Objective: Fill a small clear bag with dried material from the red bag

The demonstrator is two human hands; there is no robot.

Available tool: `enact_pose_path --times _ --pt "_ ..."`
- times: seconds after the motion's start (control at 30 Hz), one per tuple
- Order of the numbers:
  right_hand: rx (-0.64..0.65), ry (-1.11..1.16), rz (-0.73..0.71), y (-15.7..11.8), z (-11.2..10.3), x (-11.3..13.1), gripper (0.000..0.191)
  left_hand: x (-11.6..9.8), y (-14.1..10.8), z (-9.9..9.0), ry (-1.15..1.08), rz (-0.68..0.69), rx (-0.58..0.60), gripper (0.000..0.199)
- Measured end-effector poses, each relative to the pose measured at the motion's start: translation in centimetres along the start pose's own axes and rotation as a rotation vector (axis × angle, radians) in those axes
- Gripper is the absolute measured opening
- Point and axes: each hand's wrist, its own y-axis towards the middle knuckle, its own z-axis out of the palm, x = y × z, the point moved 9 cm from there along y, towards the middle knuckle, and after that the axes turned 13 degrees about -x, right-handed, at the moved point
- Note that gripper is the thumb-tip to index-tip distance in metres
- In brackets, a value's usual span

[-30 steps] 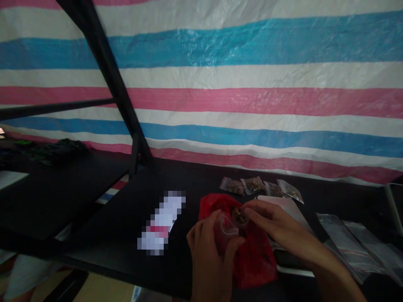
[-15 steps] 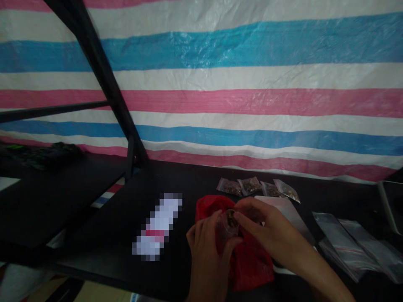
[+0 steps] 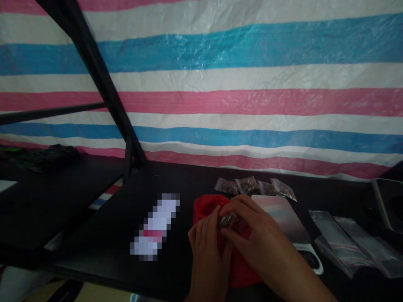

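My left hand [image 3: 208, 243] and my right hand [image 3: 252, 235] are pressed together over a red plastic bag [image 3: 210, 205] on the black table [image 3: 176, 176]. Between their fingertips they pinch a small clear zip bag [image 3: 226, 219] holding brown bits. Most of that small bag is hidden by my fingers. Several filled small zip bags [image 3: 252, 186] lie in a row behind the red bag. A flat scale with a shiny plate [image 3: 280, 218] sits just right of my right hand.
Empty clear zip bags [image 3: 349, 243] lie at the right. A metal tray edge [image 3: 382, 205] shows at the far right. A blurred white item [image 3: 155, 226] lies left of my hands. A black frame post [image 3: 103, 92] rises at left, before a striped tarp [image 3: 252, 84].
My hands have closed in over the small bag, covering its open mouth. The view has drifted slightly, so the scale plate shows more.
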Motion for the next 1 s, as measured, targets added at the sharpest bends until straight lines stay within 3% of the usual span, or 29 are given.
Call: enact_pose_path --times 0.17,0.3,0.47,0.77,0.9,1.0 --pt "-0.02 0.038 -0.069 -0.8 0.2 1.1 0.032 0.2 0.1 -0.9 -0.088 -0.08 -0.056 0.048" --pt "-0.057 0.059 -0.047 -0.7 -0.5 0.9 0.04 -0.5 0.4 -1.8 -0.107 -0.05 -0.161 0.049" --pt "-0.11 0.039 0.02 -0.3 -1.9 0.7 0.032 -1.9 0.4 -1.2 -0.09 0.046 -0.129 0.052" --pt "-0.044 0.049 -0.057 -0.5 -1.6 1.4 0.038 -0.9 0.3 -1.2 -0.115 -0.116 -0.099 0.044" --pt "0.011 0.092 -0.116 -0.9 -1.5 1.6 0.042 -0.6 0.4 -1.3 -0.136 -0.158 -0.1 0.04" --pt "-0.015 0.067 -0.123 -0.9 -1.8 1.4 0.039 -0.6 0.4 -1.1 -0.134 -0.133 -0.067 0.041"
